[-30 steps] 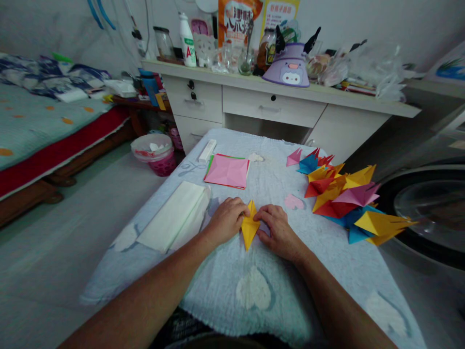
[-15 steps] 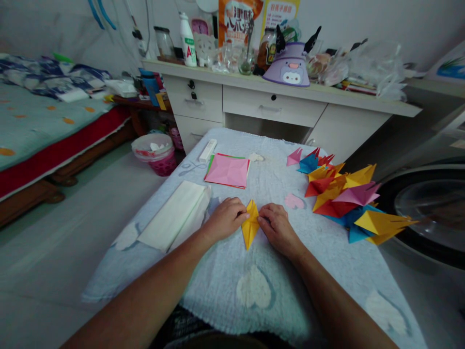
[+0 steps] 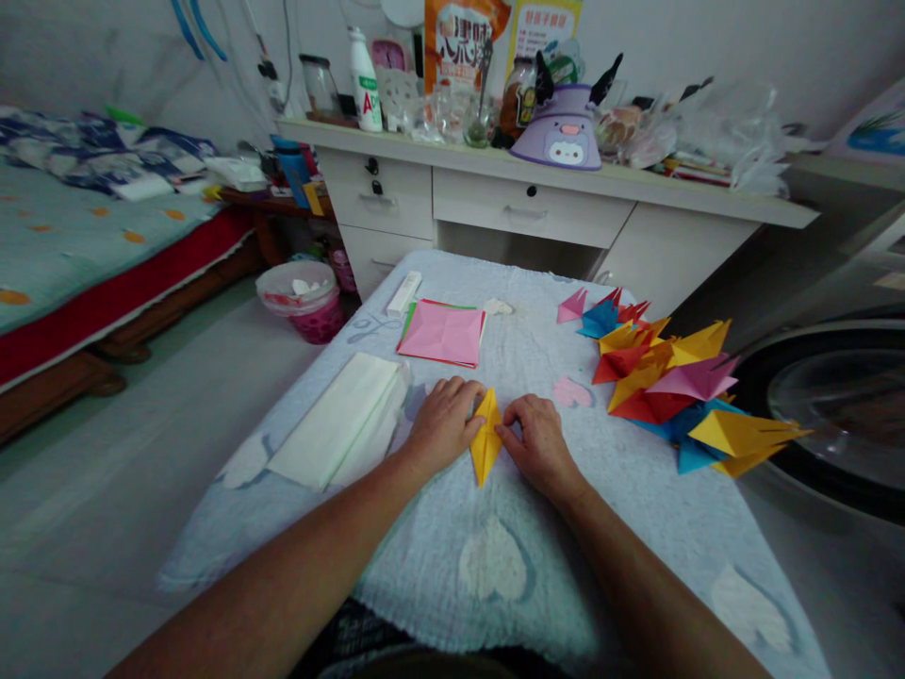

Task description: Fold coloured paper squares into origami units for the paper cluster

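Note:
A yellow origami paper (image 3: 485,443), folded into a narrow diamond, lies on the cloth-covered table (image 3: 424,585) in front of me. My left hand (image 3: 447,422) grips its left edge, with the thumb pressed on the paper. From the other side, my right hand (image 3: 535,436) pinches the right edge between thumb and index finger. Beyond my hands is a stack of square origami paper (image 3: 444,332), pink on top with red and green edges showing. Folded paper cranes (image 3: 654,382) in yellow, red, blue and pink are heaped on the right.
A pack of white tissues (image 3: 343,415) lies left of my hands, and a small white box (image 3: 404,294) stands near the paper stack. A pink waste bin (image 3: 301,297) is on the floor at left. Behind the table is a white desk (image 3: 523,203) crowded with jars and bags.
My left hand has shifted slightly up along the paper's left edge. My right thumb and finger have moved a little left over the right edge. The yellow paper stays in place.

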Tool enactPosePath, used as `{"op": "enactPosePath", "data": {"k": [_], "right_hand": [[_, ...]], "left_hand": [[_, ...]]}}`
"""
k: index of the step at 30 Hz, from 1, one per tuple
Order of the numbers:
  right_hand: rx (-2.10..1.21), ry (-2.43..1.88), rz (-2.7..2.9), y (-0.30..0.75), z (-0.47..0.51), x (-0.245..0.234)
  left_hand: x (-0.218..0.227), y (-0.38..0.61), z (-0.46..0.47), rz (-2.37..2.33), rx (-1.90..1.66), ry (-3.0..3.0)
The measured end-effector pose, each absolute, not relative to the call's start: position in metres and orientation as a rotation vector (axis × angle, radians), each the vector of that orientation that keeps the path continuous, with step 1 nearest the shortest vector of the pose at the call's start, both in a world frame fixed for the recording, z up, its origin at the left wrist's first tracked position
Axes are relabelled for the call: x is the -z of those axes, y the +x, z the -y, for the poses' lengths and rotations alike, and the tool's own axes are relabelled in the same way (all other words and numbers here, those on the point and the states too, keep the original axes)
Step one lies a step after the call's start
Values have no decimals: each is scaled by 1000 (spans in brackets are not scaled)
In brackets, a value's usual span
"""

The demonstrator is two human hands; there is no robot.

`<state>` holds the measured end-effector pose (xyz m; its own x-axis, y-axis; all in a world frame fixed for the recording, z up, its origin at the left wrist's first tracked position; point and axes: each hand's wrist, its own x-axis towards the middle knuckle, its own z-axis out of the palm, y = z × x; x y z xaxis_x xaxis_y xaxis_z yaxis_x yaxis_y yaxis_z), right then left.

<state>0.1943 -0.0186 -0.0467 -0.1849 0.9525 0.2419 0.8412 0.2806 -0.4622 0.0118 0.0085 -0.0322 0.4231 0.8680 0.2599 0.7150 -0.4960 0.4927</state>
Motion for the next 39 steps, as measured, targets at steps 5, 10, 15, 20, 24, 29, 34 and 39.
{"op": "enactPosePath", "data": {"k": [5,10,15,20,24,29,34,39], "right_hand": [[-289,-1613,2086,194,20,46],[-292,-1594,2085,194,21,43],[-261,-1644,2069,193,23,42],[-123,-1824,2048,184,26,40],[-25,-1884,2078,178,28,37],[3,-1920,2096,177,29,35],[-52,-1914,2092,180,30,34],[-102,-1891,2057,184,29,36]], "left_hand": [[34,11,-8,-1258,-702,2471],[38,9,-10,-1265,-661,2576],[40,10,-11,-1255,-589,2636],[40,9,-8,-1314,-538,2604],[41,8,-6,-1351,-490,2571],[41,7,-4,-1358,-416,2579],[40,4,-1,-1352,-380,2588],[41,3,-3,-1335,-426,2571]]}}
